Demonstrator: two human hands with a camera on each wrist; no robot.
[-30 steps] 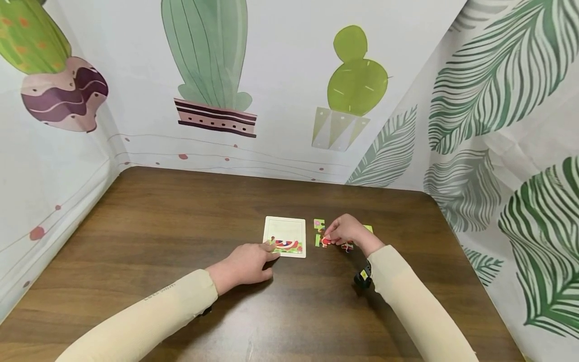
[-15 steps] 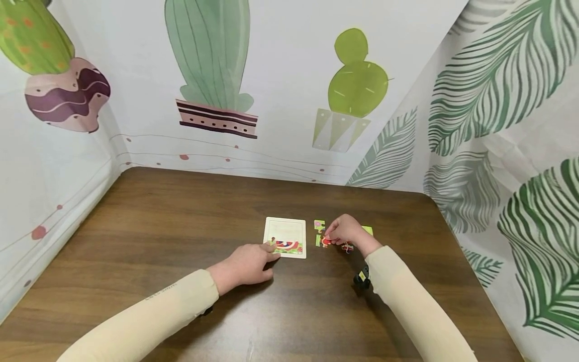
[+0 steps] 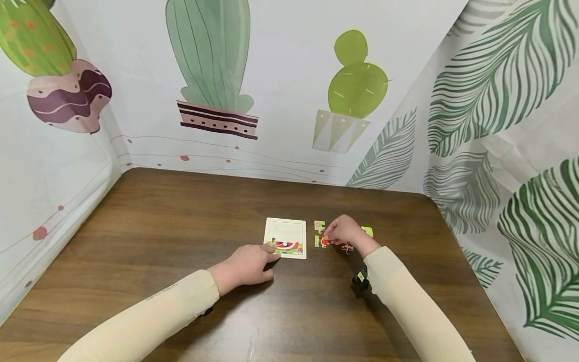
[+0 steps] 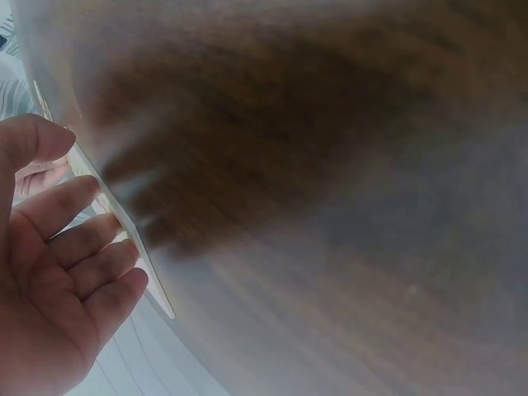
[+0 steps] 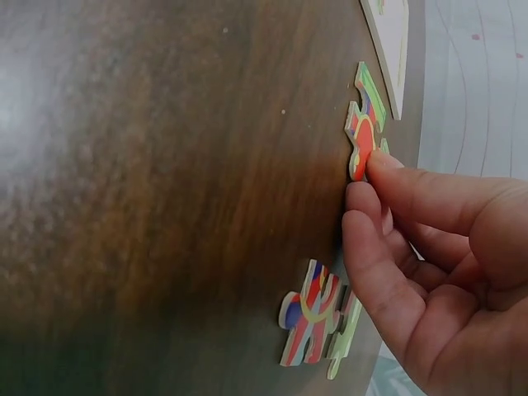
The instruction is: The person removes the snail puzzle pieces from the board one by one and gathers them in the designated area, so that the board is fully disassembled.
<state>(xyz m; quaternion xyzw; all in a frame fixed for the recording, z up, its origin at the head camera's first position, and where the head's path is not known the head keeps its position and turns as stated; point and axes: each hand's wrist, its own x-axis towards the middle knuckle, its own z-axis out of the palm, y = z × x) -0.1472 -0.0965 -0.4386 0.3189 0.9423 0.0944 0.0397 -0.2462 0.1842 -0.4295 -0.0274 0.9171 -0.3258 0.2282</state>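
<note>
My left hand (image 3: 246, 264) rests at the lower left corner of a shallow white puzzle tray (image 3: 286, 221), its fingertips on the rim. In the left wrist view its fingers (image 4: 107, 309) are loosely bent against the tray's edge. Joined picture pieces (image 3: 287, 246) fill the tray's lower part. To the right of the tray, my right hand (image 3: 347, 230) pinches a red puzzle piece (image 5: 364, 142) low over the table. A green-edged piece (image 5: 371, 91) lies against or very close to it; I cannot tell whether they interlock.
A pink-and-green puzzle piece (image 3: 318, 225) lies beside the tray. Below my right hand is a striped piece (image 3: 347, 248), and a light green piece (image 3: 368, 231) shows behind the hand. The brown table (image 3: 190, 211) meets a printed cloth backdrop (image 3: 280, 90).
My right hand has shifted very slightly left with the red puzzle piece, towards the green-edged one. The left hand stays on the tray's corner.
</note>
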